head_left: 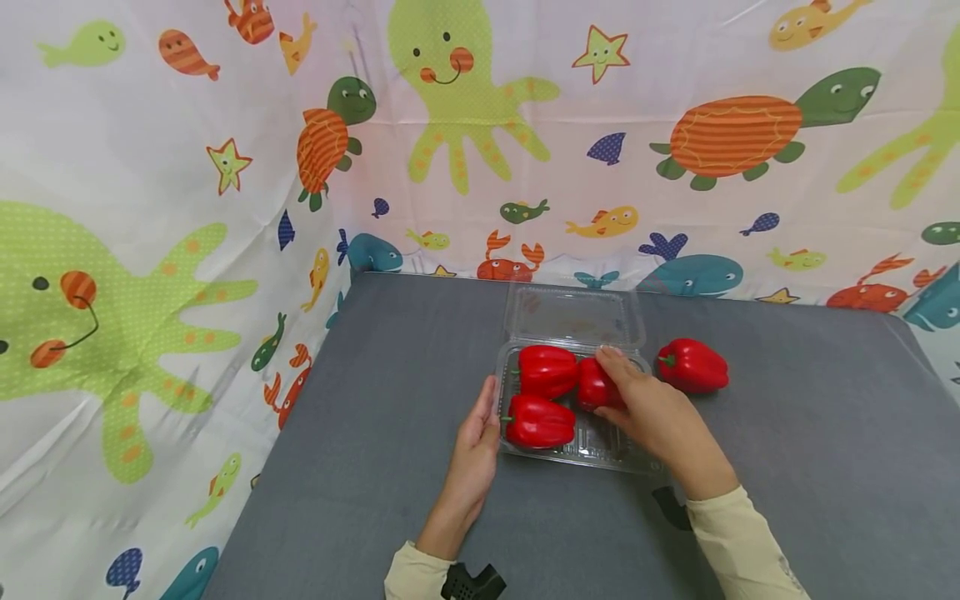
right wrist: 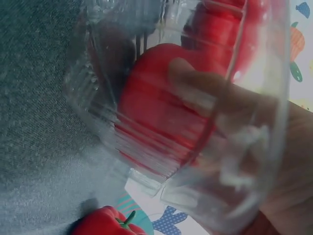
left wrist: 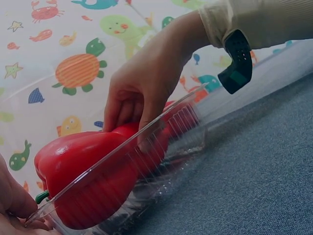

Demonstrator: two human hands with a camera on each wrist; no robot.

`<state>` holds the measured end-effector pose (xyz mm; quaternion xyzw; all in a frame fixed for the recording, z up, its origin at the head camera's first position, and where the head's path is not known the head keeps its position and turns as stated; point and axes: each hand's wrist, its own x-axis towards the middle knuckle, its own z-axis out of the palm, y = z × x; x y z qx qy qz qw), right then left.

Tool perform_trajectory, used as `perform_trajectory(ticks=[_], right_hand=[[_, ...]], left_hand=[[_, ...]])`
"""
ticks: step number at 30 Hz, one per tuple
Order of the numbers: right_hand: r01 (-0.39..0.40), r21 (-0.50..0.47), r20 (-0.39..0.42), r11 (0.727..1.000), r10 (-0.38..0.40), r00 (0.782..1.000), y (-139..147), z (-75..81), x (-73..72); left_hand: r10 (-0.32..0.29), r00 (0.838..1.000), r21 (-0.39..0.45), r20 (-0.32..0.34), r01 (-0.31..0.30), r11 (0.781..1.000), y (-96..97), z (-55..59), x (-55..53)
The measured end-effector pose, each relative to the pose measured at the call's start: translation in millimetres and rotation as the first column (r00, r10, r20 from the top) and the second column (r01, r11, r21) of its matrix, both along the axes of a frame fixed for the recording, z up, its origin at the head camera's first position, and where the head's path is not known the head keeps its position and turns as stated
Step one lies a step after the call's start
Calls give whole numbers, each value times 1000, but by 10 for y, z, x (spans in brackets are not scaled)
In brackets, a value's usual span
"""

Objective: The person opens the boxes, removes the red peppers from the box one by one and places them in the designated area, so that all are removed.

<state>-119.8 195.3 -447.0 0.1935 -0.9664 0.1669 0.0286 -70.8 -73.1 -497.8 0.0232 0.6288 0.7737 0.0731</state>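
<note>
A clear plastic clamshell container (head_left: 600, 454) lies on the grey cloth, lid raised toward the back wall. Two red bell peppers, one at the back left (head_left: 547, 372) and one at the front left (head_left: 538, 422), lie inside with stems pointing left. My right hand (head_left: 660, 412) reaches in from the right and grips a third red bell pepper (head_left: 595, 384) between thumb and fingers, beside the other two. At the container's left edge, my left hand (head_left: 474, 446) holds the rim; its thumb and fingers meet the rim in the left wrist view.
Outside the container, to its right, another red bell pepper (head_left: 693, 366) sits on the grey cloth (head_left: 360, 450). The open clear lid (head_left: 573, 315) stands behind the tray, near the sea-animal curtain (head_left: 465, 225). Dark wrist devices (head_left: 474, 582) are on both forearms.
</note>
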Motion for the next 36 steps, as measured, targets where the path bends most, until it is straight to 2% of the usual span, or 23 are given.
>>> perform_trajectory(ticks=[14,20,36], right_hand=[[18,3,0,1000,-18,1000,-26,62,3],[36,6,16,999,-36,999,-56,120,52],[60,-18,-12,998,-60,998,-57,244,117]], left_hand=[[12,1000,-13,3,-11,1000,22,29,-3],[13,1000,-12,6,-13,1000,24,23,8],[22,1000,-2,7,-22,1000,30,22,14]])
